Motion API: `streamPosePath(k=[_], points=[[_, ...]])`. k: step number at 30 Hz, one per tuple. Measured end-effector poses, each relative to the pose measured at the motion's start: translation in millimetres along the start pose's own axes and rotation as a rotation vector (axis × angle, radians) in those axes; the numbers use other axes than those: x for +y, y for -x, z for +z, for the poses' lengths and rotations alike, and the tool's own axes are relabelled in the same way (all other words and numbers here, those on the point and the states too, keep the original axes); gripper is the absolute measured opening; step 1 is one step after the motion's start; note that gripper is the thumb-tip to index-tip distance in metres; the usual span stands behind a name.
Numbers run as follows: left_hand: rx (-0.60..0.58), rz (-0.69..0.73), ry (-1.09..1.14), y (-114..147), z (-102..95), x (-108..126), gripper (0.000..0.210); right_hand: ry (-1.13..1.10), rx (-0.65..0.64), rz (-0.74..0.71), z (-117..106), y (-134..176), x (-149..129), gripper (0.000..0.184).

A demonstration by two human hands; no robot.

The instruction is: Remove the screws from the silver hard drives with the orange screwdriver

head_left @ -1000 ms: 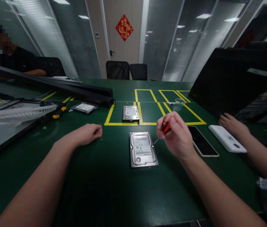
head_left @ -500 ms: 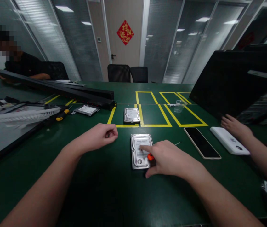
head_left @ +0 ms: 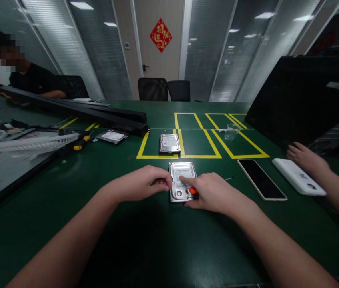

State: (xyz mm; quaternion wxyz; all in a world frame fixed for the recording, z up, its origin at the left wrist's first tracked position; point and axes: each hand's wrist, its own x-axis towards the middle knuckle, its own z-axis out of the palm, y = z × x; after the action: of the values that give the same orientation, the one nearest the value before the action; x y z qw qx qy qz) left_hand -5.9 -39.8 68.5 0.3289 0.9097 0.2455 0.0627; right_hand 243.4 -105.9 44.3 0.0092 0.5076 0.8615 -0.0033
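Note:
A silver hard drive (head_left: 184, 182) with a white label lies flat on the green table in front of me. My right hand (head_left: 213, 192) is closed round a screwdriver (head_left: 193, 191) with an orange handle, its thin shaft sticking out to the right beyond the knuckles. The index finger of that hand is stretched over the drive's label. My left hand (head_left: 142, 183) is at the drive's left edge, its fingers curled in a pinch; whatever is between them, if anything, is hidden. Just behind lies a second hard drive (head_left: 169, 143), within the yellow tape.
To the right are a phone (head_left: 262, 179), a white power bank (head_left: 298, 176), another person's hand (head_left: 307, 158) and a large black panel (head_left: 304, 100). A clear plastic cup (head_left: 231, 132) stands behind. Leftward are a third drive (head_left: 112, 136), a yellow-black screwdriver (head_left: 82, 143) and long black bars (head_left: 109, 118).
My left hand has moved right, from apart from the drive to its left edge. My right hand stays over the drive with the screwdriver. The view has shifted slightly.

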Motion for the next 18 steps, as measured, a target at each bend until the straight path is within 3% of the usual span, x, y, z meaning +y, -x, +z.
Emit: streamPosePath(k=[18], points=[[-0.115, 0.011, -0.088, -7.0, 21.7, -3.5, 0.015, -0.005, 0.052, -0.018, -7.2, 5.3, 3.2, 0.068]])
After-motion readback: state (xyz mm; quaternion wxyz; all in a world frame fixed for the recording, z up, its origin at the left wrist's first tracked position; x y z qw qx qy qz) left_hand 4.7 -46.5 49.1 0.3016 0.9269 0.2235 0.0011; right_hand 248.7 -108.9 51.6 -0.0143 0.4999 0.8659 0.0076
